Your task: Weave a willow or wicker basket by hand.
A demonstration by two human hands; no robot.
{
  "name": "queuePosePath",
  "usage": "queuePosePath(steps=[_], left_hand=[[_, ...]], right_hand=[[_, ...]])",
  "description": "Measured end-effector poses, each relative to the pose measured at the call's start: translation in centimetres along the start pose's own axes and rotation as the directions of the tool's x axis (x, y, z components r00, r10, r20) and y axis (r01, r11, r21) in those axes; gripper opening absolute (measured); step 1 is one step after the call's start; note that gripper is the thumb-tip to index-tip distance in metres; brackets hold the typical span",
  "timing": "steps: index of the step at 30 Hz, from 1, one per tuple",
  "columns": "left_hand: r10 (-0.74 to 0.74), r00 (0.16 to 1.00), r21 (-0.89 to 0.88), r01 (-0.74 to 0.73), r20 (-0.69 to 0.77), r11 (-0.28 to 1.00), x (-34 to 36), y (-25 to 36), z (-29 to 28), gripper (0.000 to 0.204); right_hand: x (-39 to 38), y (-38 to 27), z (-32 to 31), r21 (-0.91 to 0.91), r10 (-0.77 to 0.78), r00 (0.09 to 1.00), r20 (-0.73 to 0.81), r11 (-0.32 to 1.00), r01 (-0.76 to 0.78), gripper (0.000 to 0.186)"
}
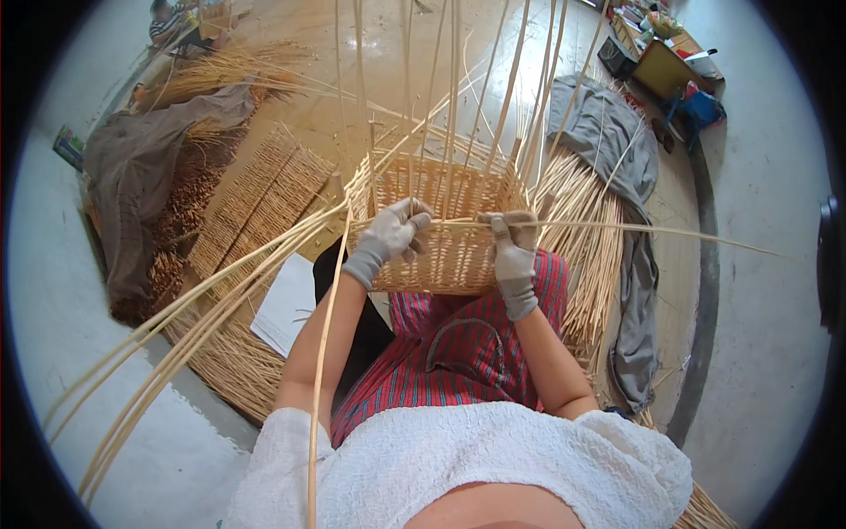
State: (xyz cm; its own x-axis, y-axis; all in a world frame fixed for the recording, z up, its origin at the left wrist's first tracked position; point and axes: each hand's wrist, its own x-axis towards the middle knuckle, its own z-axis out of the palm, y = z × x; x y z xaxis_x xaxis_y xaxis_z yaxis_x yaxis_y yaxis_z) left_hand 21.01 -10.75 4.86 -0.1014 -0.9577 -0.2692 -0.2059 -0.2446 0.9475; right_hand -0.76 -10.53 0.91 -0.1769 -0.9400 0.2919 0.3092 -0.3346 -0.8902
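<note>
A square-sided wicker basket (432, 257) rests against my lap, its tall upright stakes (451, 97) rising past the top of the view. My left hand (397, 234), in a grey-white glove, has its fingers bent round a willow rod at the near rim. A short way to the right, my gloved right hand (513, 256) pinches the same rim-level rod, whose thin free end (670, 231) stretches far to the right. From the basket's left corner a bunch of long rods (238, 269) sweeps down to the left. One pale rod (324, 370) crosses over my left forearm.
Woven wicker panels (264, 207) and a grey cloth (141, 167) over dark-tipped rods lie to the left. A large rod bundle (586, 238) under another grey cloth (608, 123) lies right. A white sheet (286, 304) sits beside my leg. Another person (167, 22) is far left.
</note>
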Motion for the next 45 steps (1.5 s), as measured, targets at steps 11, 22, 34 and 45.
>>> queuePosePath(steps=[11, 22, 34, 45], left_hand=[[-0.021, 0.999, -0.078, 0.018, -0.037, 0.997, 0.6, -1.4, 0.3, 0.019], [-0.077, 0.936, -0.396, -0.071, -0.344, 0.916, 2.2, -0.5, 3.9, 0.040], [-0.048, 0.993, 0.154, 0.031, 0.104, 0.988, 3.2, 0.1, 8.5, 0.028], [-0.119, 0.993, -0.052, 0.119, -0.016, 0.992, 3.2, 2.4, 10.1, 0.025]], right_hand=[[5.3, -1.5, 1.3, 0.150, -0.316, 0.889, 0.332, 0.948, 0.281, 0.044], [-4.4, -4.5, 3.1, 0.047, -0.117, 0.987, 0.112, 0.993, 0.112, 0.020], [2.3, -5.8, -9.6, -0.118, 0.223, 0.959, -0.178, 0.962, -0.246, 0.017], [1.8, -3.8, -11.7, -0.145, 0.089, 0.944, -0.316, 0.979, -0.141, 0.036]])
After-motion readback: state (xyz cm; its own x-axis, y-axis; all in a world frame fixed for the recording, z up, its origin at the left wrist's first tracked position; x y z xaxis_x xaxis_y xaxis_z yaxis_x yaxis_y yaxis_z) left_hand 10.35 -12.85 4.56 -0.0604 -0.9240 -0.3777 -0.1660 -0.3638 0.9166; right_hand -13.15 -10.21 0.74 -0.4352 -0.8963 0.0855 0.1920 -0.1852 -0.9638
